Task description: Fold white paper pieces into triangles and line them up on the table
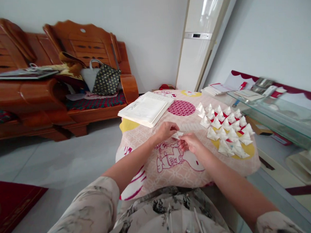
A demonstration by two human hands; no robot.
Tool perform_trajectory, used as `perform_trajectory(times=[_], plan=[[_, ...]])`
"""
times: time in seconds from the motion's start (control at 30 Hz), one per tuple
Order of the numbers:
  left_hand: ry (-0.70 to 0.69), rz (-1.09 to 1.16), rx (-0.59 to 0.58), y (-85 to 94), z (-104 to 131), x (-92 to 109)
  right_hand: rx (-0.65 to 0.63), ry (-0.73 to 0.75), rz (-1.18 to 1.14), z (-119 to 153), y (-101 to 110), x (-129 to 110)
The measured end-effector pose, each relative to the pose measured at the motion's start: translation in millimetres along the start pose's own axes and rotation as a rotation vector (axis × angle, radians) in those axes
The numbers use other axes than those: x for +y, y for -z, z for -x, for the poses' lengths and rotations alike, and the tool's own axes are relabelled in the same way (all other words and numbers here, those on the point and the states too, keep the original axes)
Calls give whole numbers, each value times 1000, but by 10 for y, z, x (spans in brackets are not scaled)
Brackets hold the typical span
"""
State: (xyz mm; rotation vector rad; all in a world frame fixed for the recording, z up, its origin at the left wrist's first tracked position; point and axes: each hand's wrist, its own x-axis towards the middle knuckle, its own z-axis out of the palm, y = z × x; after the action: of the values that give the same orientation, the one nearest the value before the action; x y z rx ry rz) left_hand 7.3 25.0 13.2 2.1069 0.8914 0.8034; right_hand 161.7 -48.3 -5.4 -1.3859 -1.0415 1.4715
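A small piece of folded white paper (177,135) is held between both hands above the patterned tablecloth (147,164). My left hand (166,130) pinches its upper left side, fingers curled. Gripping the lower right edge is my right hand (189,142), its fingers closed together. The exact folds are too small to make out. To the right, several folded white paper shapes (231,118) with pointed tips stand in rows on the cloth. Beyond my left hand lies a stack of white paper sheets (146,108).
A glass-topped cabinet (278,115) with papers and cups adjoins the table on the right. At the left stands a wooden sofa (94,112) with bags (107,79) on it. A tall white air conditioner (195,57) is behind the table. A red box-like object (15,206) lies on the floor.
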Motion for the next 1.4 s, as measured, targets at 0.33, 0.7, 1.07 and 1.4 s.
perform_trajectory(times=[0.33, 0.7, 1.07, 1.4], plan=[[-98, -212, -241, -45, 133, -12, 7, 134, 521, -7, 324, -120], [-78, -232, -263, -42, 179, -28, -235, 821, 1131, -84, 486, -84], [8, -161, -213, -23, 225, -2, -314, 698, 1098, -151, 513, -219], [262, -218, -252, 88, 112, 11, -225, 316, 918, -307, 470, -319]])
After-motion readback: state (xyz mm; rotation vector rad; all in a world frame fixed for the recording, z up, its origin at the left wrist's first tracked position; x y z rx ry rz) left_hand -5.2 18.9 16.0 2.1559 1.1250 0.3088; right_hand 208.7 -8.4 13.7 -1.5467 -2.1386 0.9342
